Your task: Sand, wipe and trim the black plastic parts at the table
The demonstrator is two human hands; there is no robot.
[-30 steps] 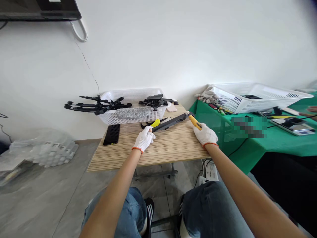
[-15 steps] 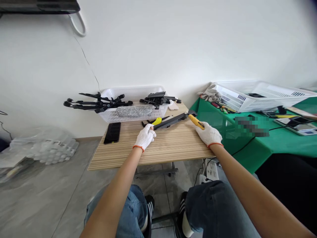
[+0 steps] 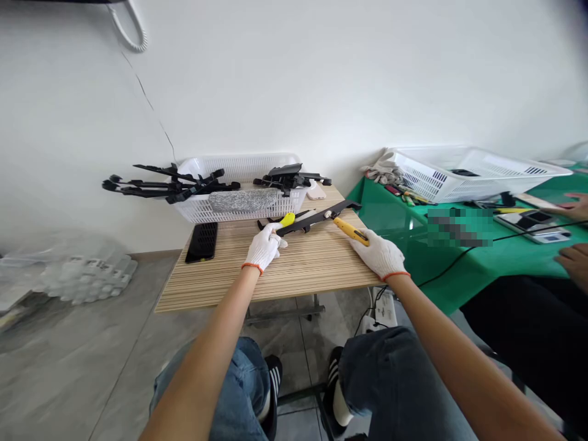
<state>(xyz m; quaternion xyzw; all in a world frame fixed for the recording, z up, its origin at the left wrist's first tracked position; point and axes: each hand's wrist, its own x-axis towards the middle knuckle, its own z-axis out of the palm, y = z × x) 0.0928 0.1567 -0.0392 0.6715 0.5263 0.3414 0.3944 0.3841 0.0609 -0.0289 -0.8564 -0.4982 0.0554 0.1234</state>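
My left hand (image 3: pixel 265 248), in a white glove with an orange cuff, is closed at the left end of a long black plastic part (image 3: pixel 316 218). A yellow-green handled tool (image 3: pixel 287 220) sticks out from the same hand. My right hand (image 3: pixel 380 254), gloved too, grips a yellow-handled tool (image 3: pixel 351 231), whose tip meets the black part near its middle. The part is held at a slant over the wooden table (image 3: pixel 220 285). Behind it, more dark thin pieces lie on the table, partly hidden.
A white basket (image 3: pixel 197 211) with black parts stands at the table's back, a black phone (image 3: pixel 202 242) left. On the green table (image 3: pixel 459 263) are a white basket (image 3: pixel 441 184), tools and a scale (image 3: pixel 544 233). Another person's hands (image 3: pixel 576 260) show far right.
The view has shifted slightly. The yellow tool's tip has moved from the black part's right end toward its middle. Another person's hands have come into view on the right.
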